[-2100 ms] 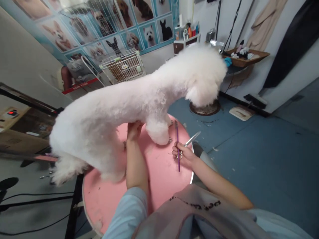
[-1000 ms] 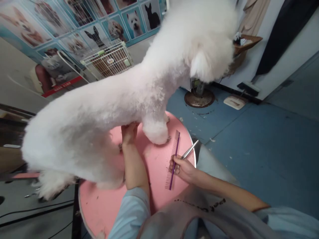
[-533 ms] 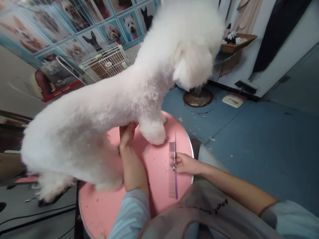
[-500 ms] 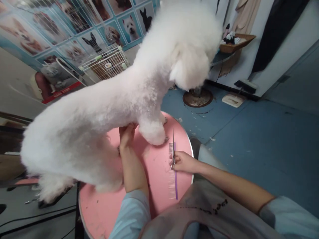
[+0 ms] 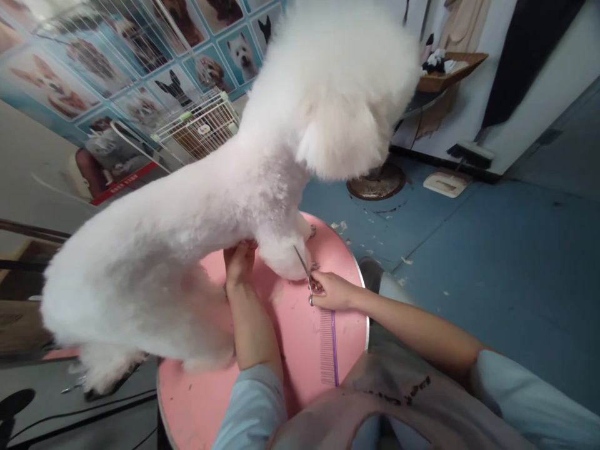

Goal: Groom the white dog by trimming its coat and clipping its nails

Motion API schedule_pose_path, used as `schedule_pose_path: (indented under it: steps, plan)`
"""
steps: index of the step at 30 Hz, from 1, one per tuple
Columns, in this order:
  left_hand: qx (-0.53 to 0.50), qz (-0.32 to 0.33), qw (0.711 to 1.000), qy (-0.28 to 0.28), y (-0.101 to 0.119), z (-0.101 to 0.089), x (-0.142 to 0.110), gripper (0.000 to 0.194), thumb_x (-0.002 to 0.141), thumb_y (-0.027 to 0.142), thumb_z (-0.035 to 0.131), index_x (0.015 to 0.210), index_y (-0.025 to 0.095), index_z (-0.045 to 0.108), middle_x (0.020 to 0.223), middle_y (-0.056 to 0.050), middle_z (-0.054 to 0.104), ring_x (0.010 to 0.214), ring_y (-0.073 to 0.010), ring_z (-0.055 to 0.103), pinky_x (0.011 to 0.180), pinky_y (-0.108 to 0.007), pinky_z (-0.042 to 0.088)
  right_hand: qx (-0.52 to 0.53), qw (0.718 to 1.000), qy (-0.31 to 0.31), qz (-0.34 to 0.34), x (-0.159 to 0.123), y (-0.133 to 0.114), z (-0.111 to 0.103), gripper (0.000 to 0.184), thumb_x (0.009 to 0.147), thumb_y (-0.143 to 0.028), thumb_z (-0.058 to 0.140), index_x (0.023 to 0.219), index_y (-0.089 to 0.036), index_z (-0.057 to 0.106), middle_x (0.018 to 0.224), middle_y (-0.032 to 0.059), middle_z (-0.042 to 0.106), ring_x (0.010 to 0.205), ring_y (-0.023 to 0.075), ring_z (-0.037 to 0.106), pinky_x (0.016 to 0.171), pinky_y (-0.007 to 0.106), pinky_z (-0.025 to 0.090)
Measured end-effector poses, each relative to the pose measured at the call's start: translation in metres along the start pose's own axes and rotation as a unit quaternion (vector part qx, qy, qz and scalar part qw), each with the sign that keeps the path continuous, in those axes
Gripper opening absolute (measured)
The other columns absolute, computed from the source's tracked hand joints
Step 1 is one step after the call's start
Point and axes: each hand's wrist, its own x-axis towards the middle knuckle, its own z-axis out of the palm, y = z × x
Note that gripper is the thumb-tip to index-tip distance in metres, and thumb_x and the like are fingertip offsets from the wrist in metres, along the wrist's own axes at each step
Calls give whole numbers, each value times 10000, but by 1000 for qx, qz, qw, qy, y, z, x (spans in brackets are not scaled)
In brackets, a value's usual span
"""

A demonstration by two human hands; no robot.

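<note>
While the white dog (image 5: 187,206) stands on the pink desk (image 5: 302,340), our right hand (image 5: 332,290) grips the scissors (image 5: 307,272), their blades in front of the dog's near front leg (image 5: 280,255); we cannot tell whether they touch its fur. Our left hand (image 5: 240,262) is curled under the dog's belly, and we cannot tell whether it closes on anything. On our side of the dog, 1 purple comb (image 5: 334,350) lies on the desk, and beyond the dog's back we see 1 wire cage (image 5: 199,130).
</note>
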Motion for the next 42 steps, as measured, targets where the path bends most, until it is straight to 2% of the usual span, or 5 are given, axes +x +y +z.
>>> schedule_pose_path:
  steps: [15, 25, 28, 38, 42]
  plan:
    - [10, 2, 1000, 2, -4, -5, 1, 320, 522, 263, 847, 712, 175, 604, 659, 34, 575, 620, -58, 534, 577, -177, 438, 67, 997, -47, -13, 6, -2, -22, 205, 655, -160, 615, 846, -171, 542, 825, 13, 627, 675, 115, 556, 589, 208, 398]
    - [-2, 1, 1000, 18, -4, -4, 2, 369, 468, 269, 876, 699, 167, 607, 638, 22, 575, 594, -69, 511, 562, -192, 430, -75, 994, 64, 47, 4, -7, 1, 85, 738, -185, 559, 810, -181, 514, 722, 34, 589, 646, 153, 522, 600, 261, 328]
    - [-1, 3, 1000, 2, -4, -5, 2, 353, 508, 269, 860, 716, 160, 597, 649, 14, 578, 611, -78, 520, 574, -205, 436, -120, 987, 94, 48, 5, -13, 13, 222, 756, -302, 598, 926, -173, 535, 871, 100, 637, 761, 219, 576, 646, 295, 352]
    - [-5, -10, 1000, 7, -2, -2, 2, 407, 472, 259, 870, 739, 155, 582, 664, 33, 573, 605, -57, 518, 576, -184, 419, -211, 971, 64, 92, 1, -34, 12, 315, 827, -355, 509, 1055, -137, 521, 1046, 137, 645, 928, 261, 617, 750, 327, 420]
    - [-14, -9, 1000, -1, -3, -3, 2, 403, 505, 268, 865, 737, 146, 558, 658, 38, 569, 607, -52, 522, 583, -188, 411, -229, 966, 46, 114, 1, -41, 9, 234, 857, -216, 410, 1037, -135, 536, 987, 134, 664, 889, 237, 632, 752, 321, 425]
